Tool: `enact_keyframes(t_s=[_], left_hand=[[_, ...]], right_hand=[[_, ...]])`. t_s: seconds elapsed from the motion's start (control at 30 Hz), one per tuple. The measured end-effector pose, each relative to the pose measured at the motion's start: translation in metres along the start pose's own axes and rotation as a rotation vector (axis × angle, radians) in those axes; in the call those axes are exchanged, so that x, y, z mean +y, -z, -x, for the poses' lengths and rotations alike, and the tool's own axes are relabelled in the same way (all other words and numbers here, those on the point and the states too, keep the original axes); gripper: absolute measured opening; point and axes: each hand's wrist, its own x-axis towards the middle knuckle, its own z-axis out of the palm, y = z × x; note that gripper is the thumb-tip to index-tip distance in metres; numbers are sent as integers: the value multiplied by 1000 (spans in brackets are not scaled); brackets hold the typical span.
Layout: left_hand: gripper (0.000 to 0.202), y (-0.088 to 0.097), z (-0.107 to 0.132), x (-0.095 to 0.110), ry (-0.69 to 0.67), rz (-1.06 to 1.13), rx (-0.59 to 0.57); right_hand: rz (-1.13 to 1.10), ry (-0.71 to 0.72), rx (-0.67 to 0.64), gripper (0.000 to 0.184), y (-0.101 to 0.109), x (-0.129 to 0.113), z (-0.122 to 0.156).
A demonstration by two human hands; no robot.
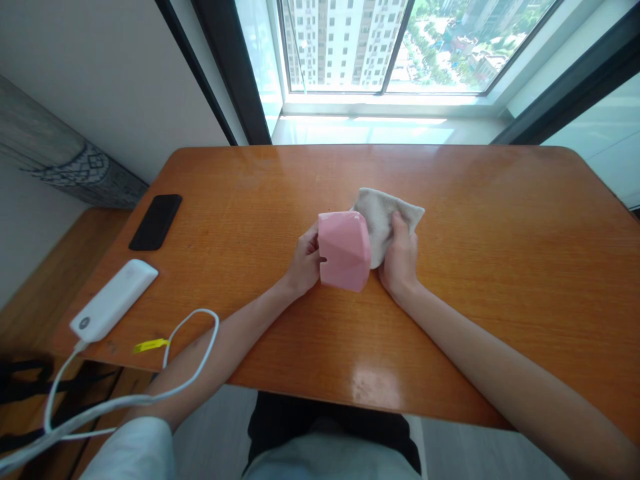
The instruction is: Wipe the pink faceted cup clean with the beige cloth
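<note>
Strong daylight is admitted through the tall glazed window (395, 47) ahead (the tower blocks (333, 43) beyond it are partly washed out), and pale glare is thrown across the glossy orange wooden tabletop (400, 200), brightest near its front edge. Only faint, soft shadows are cast by the faceted pink object (345, 252). Straight edges are bowed by wide-angle distortion towards the frame's borders; no marked blur is seen.
</note>
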Motion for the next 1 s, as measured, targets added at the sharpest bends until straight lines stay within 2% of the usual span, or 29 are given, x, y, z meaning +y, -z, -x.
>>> enact_keyframes(t_s=[0.1,0.2,0.37,0.43,0.5,0.63,0.7,0.93,1.0], left_hand=[[55,0,-1,14,54,102,55],[49,3,-3,21,98,100,105],[19,8,-4,19,79,-37,230],[18,7,-3,18,76,-107,257],[21,6,-2,17,82,-151,255],[22,4,0,15,102,-205,246],[21,3,0,15,115,-218,251],[20,5,-1,12,114,-251,244],[21,6,-3,9,110,-254,255]], right_hand=[[-23,-3,5,41,0,2,-2],[-25,8,14,40,0,1,-2],[73,132,-25,41,3,2,5],[142,195,-70,42,5,1,10],[200,273,-140,40,6,0,14],[301,529,-353,38,4,-10,19],[339,586,-430,39,3,-14,21],[390,688,-443,39,3,-18,23],[408,674,-457,40,3,-17,22]])
